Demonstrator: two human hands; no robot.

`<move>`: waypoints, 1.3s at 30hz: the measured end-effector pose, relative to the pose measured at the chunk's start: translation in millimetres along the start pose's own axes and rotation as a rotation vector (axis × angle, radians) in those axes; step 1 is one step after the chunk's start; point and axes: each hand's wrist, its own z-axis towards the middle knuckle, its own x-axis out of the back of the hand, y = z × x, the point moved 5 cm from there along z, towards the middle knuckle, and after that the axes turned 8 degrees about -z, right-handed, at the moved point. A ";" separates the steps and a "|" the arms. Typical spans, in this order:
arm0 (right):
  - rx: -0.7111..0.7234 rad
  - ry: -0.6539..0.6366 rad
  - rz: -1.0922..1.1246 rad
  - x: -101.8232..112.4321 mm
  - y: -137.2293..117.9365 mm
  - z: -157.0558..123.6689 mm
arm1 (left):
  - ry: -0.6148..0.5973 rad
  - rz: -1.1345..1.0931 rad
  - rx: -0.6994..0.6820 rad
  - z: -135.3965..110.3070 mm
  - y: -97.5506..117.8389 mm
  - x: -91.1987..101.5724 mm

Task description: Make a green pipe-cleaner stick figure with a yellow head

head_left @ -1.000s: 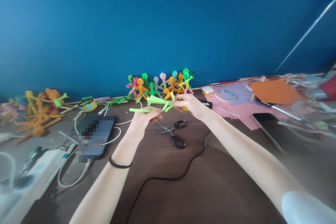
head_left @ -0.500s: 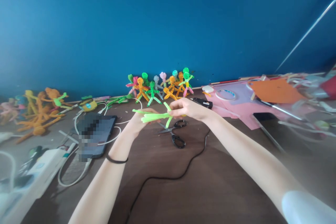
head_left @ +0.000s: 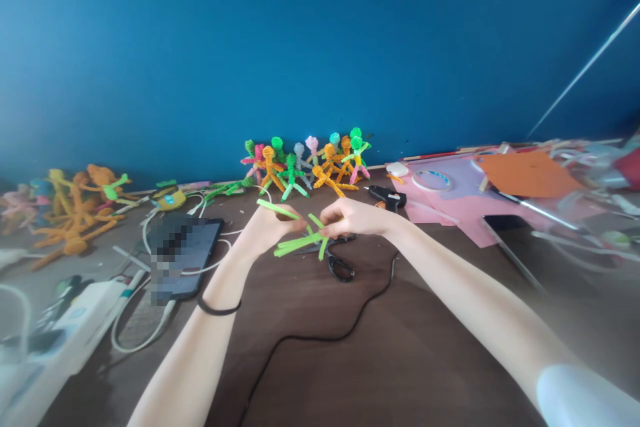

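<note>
Light green pipe cleaners [head_left: 299, 244] are bunched and crossed between my two hands above the dark table. My left hand [head_left: 270, 227] pinches one light green strand, whose end sticks out up and to the left past the fingers. With closed fingertips my right hand [head_left: 353, 219] grips the bunch where the strands cross; short ends poke out above and below. Just beneath lie black-handled scissors [head_left: 341, 269], partly covered by the right hand and the pipe cleaners. Behind the hands stand several pipe-cleaner figures [head_left: 292, 173] in green, orange and pink.
A black glue gun [head_left: 387, 198] lies beyond my right hand. A phone [head_left: 200, 267] with white cables and a power strip [head_left: 90, 320] are on the left. More orange figures [head_left: 75, 213] sit far left. Pink paper [head_left: 470, 220] and another phone [head_left: 510, 240] lie right. A black cord [head_left: 320, 339] crosses the front.
My left hand has moved up and right, closer to the right hand, and now pinches a strand apart from the bunch. The bunch has tilted downward to the left. My right hand has lowered slightly.
</note>
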 end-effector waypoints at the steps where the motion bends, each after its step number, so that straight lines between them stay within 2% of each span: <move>1: -0.009 0.001 -0.007 -0.4 0.5 0.4 | 0.004 -0.003 0.008 -0.6 0.4 -0.1; 6: -0.055 0.021 -0.077 -0.9 2.4 2.2 | -0.001 0.057 0.010 -5.5 6.4 -2.4; 13: -0.086 0.090 -0.095 1.7 8.2 5.2 | 0.068 0.213 -0.065 -13.3 20.2 -4.3; 17: -0.117 0.173 -0.088 5.5 12.4 6.2 | 0.120 0.308 -0.201 -22.6 37.7 -7.1; 21: -0.138 0.267 -0.059 9.2 15.8 6.3 | 0.127 0.352 -0.220 -27.5 42.1 -9.3; 25: -0.146 0.353 -0.010 13.5 17.7 6.0 | 0.093 0.286 -0.181 -27.2 38.9 -10.6; 29: -0.144 0.438 0.045 19.1 18.0 4.5 | 0.119 0.201 -0.181 -25.8 37.1 -10.6; 33: -0.151 0.534 0.133 25.2 18.0 1.1 | 0.162 0.050 -0.197 -22.7 32.4 -10.1; 39: -0.112 0.590 0.311 30.7 16.9 -0.7 | 0.184 -0.206 -0.118 -15.2 23.7 -7.8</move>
